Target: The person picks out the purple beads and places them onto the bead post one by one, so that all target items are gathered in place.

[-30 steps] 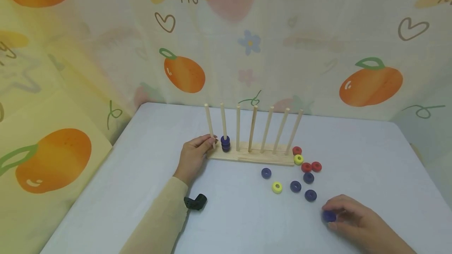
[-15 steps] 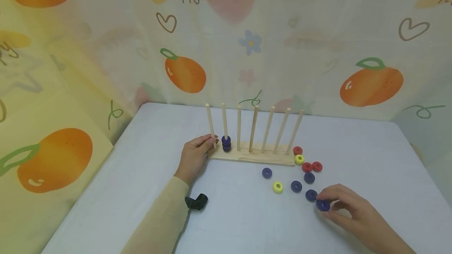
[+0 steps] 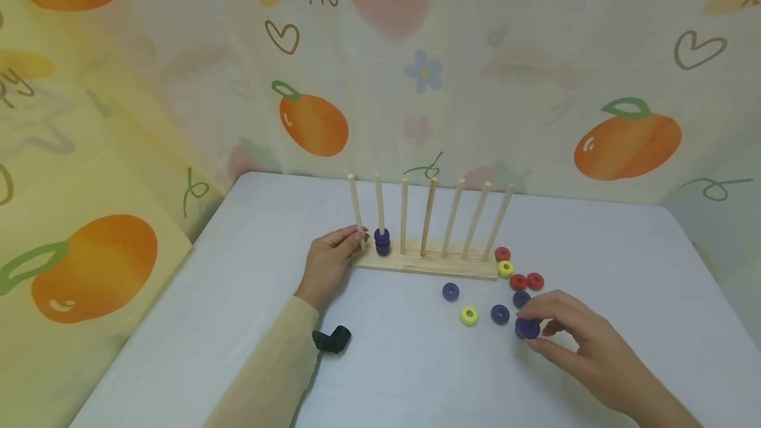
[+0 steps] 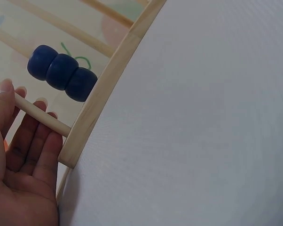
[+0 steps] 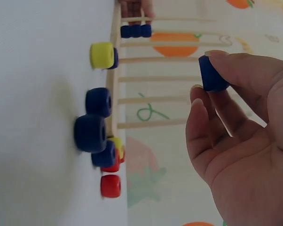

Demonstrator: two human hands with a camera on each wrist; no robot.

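A wooden rack [image 3: 440, 269] with a row of upright pegs stands on the table. My left hand [image 3: 326, 263] holds its leftmost peg [image 4: 43, 117] low down, thumb on one side and fingers on the other. Three blue beads [image 4: 62, 72] are stacked on the second peg, beside that hand. At the right, my right hand [image 3: 594, 349] pinches another blue bead [image 5: 213, 75] between thumb and fingertips. The right wrist view shows this bead raised off the table. In the head view it overlaps a loose blue bead on the tabletop.
Loose beads lie right and front of the rack: a yellow bead [image 3: 468, 316], several blue ones including a blue bead [image 3: 450, 292], and red ones such as a red bead [image 3: 536, 281]. A small black object [image 3: 333, 340] sits by the left sleeve [image 3: 273, 362]. A printed curtain [image 3: 505, 84] hangs behind.
My right hand has moved up and left in the head view, carrying the pinched blue bead toward the loose beads. The left hand stays on the peg.
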